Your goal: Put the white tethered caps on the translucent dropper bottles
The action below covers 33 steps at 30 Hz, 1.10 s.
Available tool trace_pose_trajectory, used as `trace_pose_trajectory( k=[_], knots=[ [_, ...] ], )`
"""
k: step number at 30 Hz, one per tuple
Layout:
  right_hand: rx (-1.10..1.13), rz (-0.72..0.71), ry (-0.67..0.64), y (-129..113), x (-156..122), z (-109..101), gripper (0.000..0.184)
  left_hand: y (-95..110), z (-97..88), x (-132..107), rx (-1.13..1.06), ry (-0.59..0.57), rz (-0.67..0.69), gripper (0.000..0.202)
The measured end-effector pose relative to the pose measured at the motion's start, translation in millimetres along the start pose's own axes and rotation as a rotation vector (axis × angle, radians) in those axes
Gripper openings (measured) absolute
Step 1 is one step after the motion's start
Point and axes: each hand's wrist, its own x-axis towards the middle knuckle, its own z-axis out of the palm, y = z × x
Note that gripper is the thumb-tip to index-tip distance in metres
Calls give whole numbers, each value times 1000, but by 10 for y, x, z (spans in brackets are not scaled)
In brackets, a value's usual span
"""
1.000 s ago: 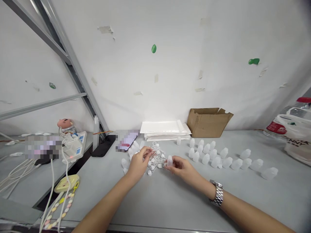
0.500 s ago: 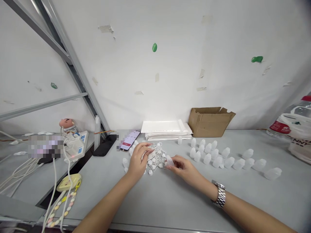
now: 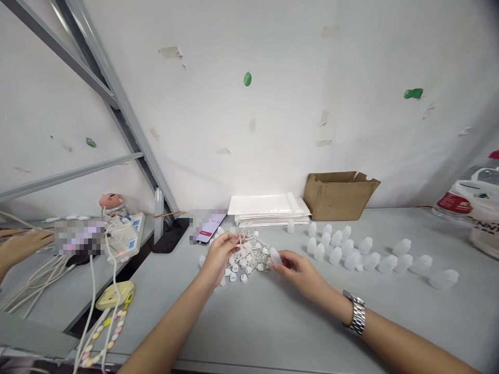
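Note:
A pile of small white caps with looped cords (image 3: pixel 249 259) lies on the grey table. At its upper left edge, my left hand (image 3: pixel 223 254) is closed in a pinch on a thin white looped cord (image 3: pixel 242 235) that stands up from the pile. Just right of the pile, my right hand (image 3: pixel 294 266) grips a small translucent white bottle (image 3: pixel 275 255) between thumb and fingers. Several similar bottles (image 3: pixel 353 261) stand or lean in loose rows further right. More pale pieces beside my left hand are partly covered by it.
Behind the pile are a phone (image 3: pixel 210 227), a stack of white envelopes (image 3: pixel 268 210) and a brown cardboard box (image 3: pixel 339 200). Cables and a power strip (image 3: pixel 130 239) lie at left, where another person's hand (image 3: pixel 29 246) reaches in. A large bottle (image 3: pixel 454 202) stands far right.
My left hand has lowered slightly and closed on a looped cord. The right hand still holds the bottle. Another person's hand has appeared at the left edge.

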Motion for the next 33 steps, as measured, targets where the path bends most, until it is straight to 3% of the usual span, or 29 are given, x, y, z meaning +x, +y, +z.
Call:
trace_pose_trajectory(
  k=[3, 9, 11, 16, 22, 33],
  knots=[
    [76, 4, -49, -42, -10, 2, 28, -39, 22, -11, 133, 14, 76, 22],
    [57, -34, -40, -124, -31, 34, 28, -119, 31, -74, 827, -37, 701, 14],
    [47, -34, -32, -128, -34, 38, 27, -125, 18, -69, 901, -57, 753, 15],
    [36, -23, -29, -113, -40, 33, 26, -104, 29, -38, 562, -29, 487, 17],
    [-18, -62, -12, -104, -55, 61, 25, -51, 165, -140, 270, -231, 207, 19],
    [-129, -51, 8, -87, -50, 78, 23, -77, 203, -173, 254, -208, 140, 19]
  ],
)
